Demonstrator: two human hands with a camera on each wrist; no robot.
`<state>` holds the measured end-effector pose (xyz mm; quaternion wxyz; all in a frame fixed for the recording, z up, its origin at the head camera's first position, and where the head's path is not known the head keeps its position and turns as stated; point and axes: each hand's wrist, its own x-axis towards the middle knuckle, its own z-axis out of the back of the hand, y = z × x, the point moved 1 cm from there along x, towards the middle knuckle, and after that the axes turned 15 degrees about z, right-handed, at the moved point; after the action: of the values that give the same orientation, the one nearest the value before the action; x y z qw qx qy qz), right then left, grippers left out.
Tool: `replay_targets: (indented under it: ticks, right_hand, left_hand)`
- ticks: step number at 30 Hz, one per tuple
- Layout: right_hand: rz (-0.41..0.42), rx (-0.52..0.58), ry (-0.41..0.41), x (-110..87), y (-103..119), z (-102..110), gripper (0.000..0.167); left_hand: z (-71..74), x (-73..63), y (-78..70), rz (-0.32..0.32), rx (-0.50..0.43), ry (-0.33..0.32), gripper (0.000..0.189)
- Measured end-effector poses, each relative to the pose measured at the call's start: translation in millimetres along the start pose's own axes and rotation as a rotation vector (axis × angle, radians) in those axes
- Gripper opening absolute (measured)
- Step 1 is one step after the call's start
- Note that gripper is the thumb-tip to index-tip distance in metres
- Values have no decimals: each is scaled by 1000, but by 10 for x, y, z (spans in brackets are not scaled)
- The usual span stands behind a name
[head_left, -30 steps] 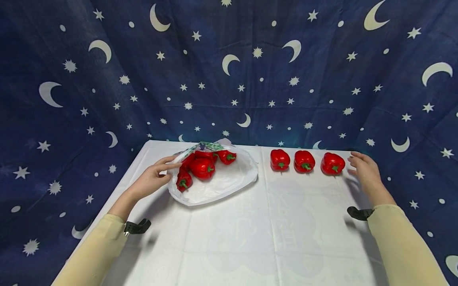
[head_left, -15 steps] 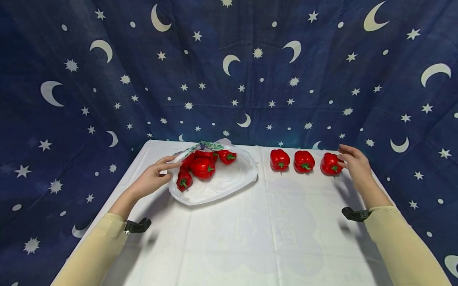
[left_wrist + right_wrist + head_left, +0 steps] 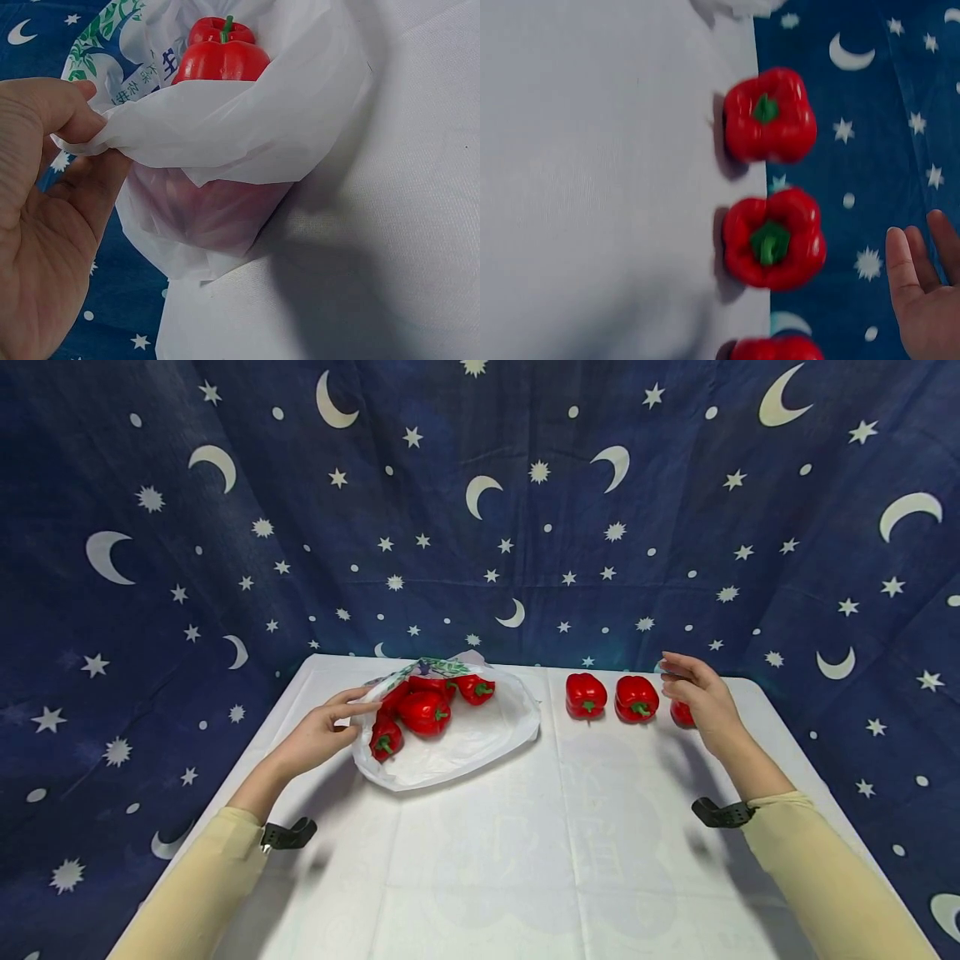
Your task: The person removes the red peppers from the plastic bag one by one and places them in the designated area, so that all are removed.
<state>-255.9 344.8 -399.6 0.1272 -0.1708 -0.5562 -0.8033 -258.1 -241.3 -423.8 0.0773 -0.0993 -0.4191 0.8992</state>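
Observation:
My left hand [image 3: 317, 737] pinches the left rim of a white plastic bag [image 3: 465, 760] between thumb and fingers, as the left wrist view shows. Several red bell peppers [image 3: 425, 713] with green stems lie inside the bag, whose mouth is held apart. To the right stands a row of 3 more: a left bell pepper [image 3: 586, 695], a middle bell pepper [image 3: 636, 698] and a right bell pepper [image 3: 682, 715] partly hidden behind my right hand [image 3: 703, 703]. That hand hovers with its fingers extended and nothing in them. The right wrist view has its fingers [image 3: 902, 270] apart from the peppers.
A white cloth covers the table [image 3: 487, 877]. Behind and beside it hangs a dark blue curtain [image 3: 450, 585] with moons and stars. A black strap device [image 3: 288, 835] is on the left wrist, another black strap device [image 3: 720, 813] on the right.
My right hand has moved left from beyond the right bell pepper to above it, now covering part of it. The left hand, the bag and the peppers have stayed put.

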Motion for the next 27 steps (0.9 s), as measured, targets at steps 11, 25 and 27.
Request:
replay_targets:
  ticks: [11, 25, 27]
  right_hand:
    - [35, 74, 134, 5, 172, -285, 56]
    - [74, 217, 286, -6, 370, -783, 62]
    - [81, 239, 311, -8, 386, -858, 64]
  left_hand:
    - [1, 5, 12, -10, 21, -12, 43]
    - [4, -17, -12, 3, -4, -5, 42]
    - [1, -15, -9, 8, 0, -9, 42]
